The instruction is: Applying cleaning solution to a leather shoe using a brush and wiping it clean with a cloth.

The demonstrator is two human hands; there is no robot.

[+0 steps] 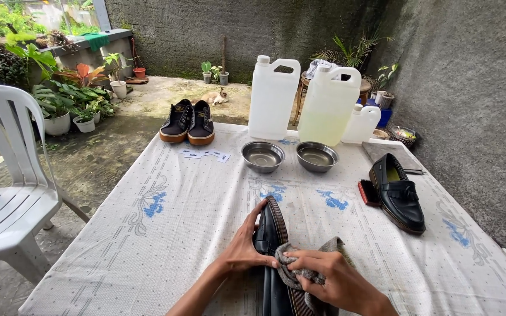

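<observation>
A black leather shoe [272,228] lies on its side at the near edge of the table, its brown-edged sole facing up and right. My left hand [242,247] grips the shoe's upper from the left. A crumpled grey cloth [297,270] is bunched in my right hand [332,281] and pressed against the shoe's side. The matching black loafer [398,193] stands upright on the right side of the table, with a small brush [368,193] touching its left side.
Two steel bowls [263,155] [317,156] stand mid-table before two large white jugs [273,96] [330,104] and a small one [361,123]. A pair of dark sneakers [188,122] sits at the far left edge. A white plastic chair [7,193] stands left.
</observation>
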